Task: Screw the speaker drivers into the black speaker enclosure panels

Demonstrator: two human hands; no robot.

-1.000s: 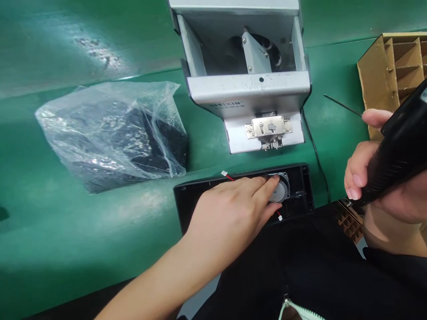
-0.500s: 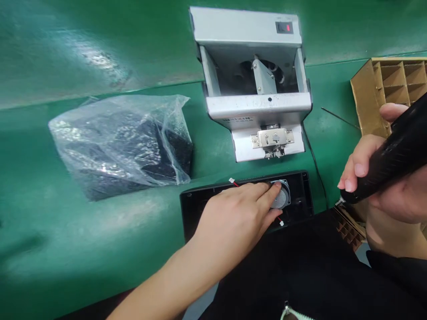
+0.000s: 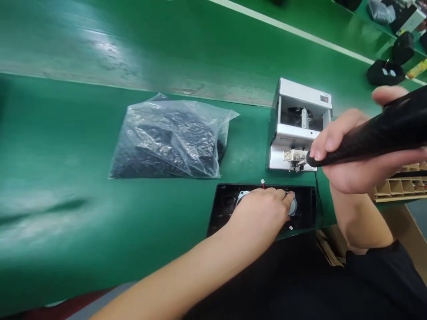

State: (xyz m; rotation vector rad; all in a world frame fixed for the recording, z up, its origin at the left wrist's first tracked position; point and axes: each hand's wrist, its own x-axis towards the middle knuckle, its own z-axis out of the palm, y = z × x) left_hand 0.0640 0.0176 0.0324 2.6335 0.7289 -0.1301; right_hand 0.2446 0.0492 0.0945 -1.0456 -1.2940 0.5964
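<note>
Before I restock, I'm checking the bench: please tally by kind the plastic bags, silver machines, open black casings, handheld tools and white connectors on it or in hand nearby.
Plastic bag: 1
Silver machine: 1
Open black casing: 1
Handheld tool: 1
White connectors: 2
Total: 6

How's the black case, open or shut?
Open. You can see inside the black case, where a round speaker sits, partly covered by the left hand.
</note>
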